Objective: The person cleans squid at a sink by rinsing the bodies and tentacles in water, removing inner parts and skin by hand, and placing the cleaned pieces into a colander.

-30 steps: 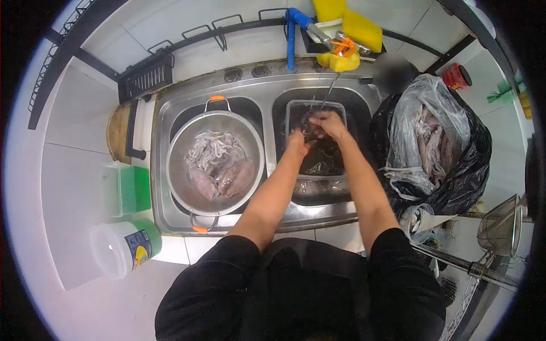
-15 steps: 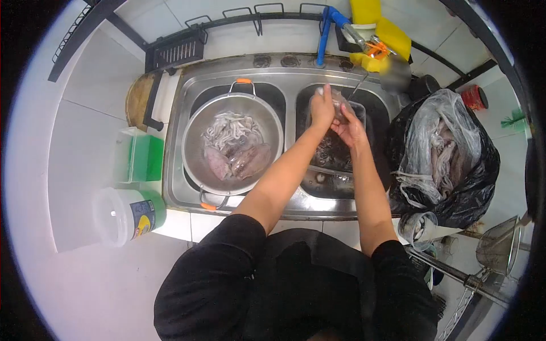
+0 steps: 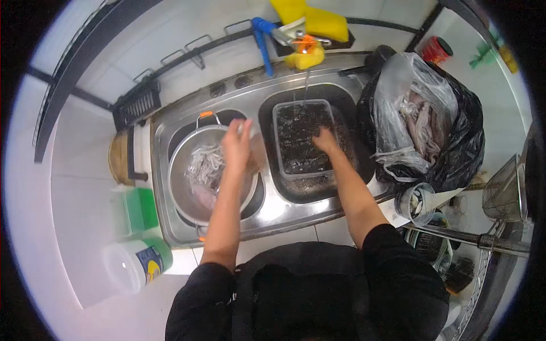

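Over the right side of the metal colander (image 3: 181,200), my left hand (image 3: 236,145) holds a squid (image 3: 257,152), which is blurred and partly hidden behind the hand. Pale tentacles (image 3: 205,163) and a pinkish squid body (image 3: 203,195) lie inside the colander. My right hand (image 3: 325,141) reaches into dark water at the right side of a clear rectangular container (image 3: 277,142) in the right basin; its fingertips are hidden. A thin stream of water falls into the container.
A black bag (image 3: 463,150) lined with clear plastic holds more squid (image 3: 421,125) to the right. The faucet (image 3: 310,42) is behind the container, near yellow cloths (image 3: 326,24). Green-and-white tubs (image 3: 139,264) stand left. A strainer (image 3: 503,193) hangs at right.
My hands have separated. My left hand has moved left from the right basin to the colander with the squid, while my right hand has lowered into the container. The camera view has tilted.
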`<state>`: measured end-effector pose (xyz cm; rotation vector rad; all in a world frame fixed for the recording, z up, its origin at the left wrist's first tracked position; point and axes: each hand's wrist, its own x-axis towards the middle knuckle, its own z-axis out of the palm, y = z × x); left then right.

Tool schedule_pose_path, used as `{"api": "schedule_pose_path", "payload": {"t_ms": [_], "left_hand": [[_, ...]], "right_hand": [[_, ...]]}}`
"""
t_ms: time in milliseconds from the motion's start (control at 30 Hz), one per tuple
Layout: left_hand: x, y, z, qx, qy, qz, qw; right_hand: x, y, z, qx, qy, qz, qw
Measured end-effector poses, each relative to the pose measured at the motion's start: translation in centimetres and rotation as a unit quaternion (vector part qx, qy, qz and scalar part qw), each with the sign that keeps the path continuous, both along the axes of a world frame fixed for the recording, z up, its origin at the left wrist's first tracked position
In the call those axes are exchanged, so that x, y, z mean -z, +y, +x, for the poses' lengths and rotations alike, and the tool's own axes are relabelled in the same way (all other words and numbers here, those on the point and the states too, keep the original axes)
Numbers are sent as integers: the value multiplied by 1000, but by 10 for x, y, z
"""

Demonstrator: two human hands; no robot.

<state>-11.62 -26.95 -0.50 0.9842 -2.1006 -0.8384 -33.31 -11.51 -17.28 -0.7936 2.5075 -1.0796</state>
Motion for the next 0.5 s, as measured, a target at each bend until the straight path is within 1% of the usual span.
{"api": "schedule_pose_path", "payload": {"t_ms": [33, 67, 133, 200, 233, 267, 300, 333, 367, 400, 433, 467, 500], "left_hand": [[0, -5, 18, 18, -54, 28, 998], [3, -8, 33, 26, -86, 49, 995], [22, -16, 57, 55, -155, -5, 986], [29, -13, 55, 61, -164, 2, 985], [33, -11, 53, 52, -168, 8, 984], [41, -8, 44, 57, -168, 10, 984], [51, -5, 27, 91, -106, 9, 990], [60, -1, 10, 121, -44, 7, 992], [66, 9, -8, 150, -30, 57, 987], [74, 20, -27, 177, -17, 107, 978], [101, 22, -44, 221, 0, 113, 969], [108, 32, -58, 213, -25, 142, 966], [127, 36, -70, 185, -100, 184, 960]], "right_hand": [[24, -7, -2, -25, -5, 118, 993], [38, -13, -2, -51, -14, 233, 971], [30, -14, 19, -146, 74, 285, 944], [32, -26, 30, -215, 83, 287, 930], [32, -25, 30, -210, 77, 291, 930], [26, -25, 28, -193, 49, 270, 942], [20, -25, 24, -177, 24, 247, 952], [16, -20, 26, -174, 32, 247, 953], [15, -19, 22, -176, 34, 247, 952], [15, -19, 18, -185, 7, 247, 951], [16, -20, 15, -196, -21, 246, 949], [17, -22, 12, -207, -49, 246, 946], [18, -24, 8, -217, -75, 246, 942]]}}
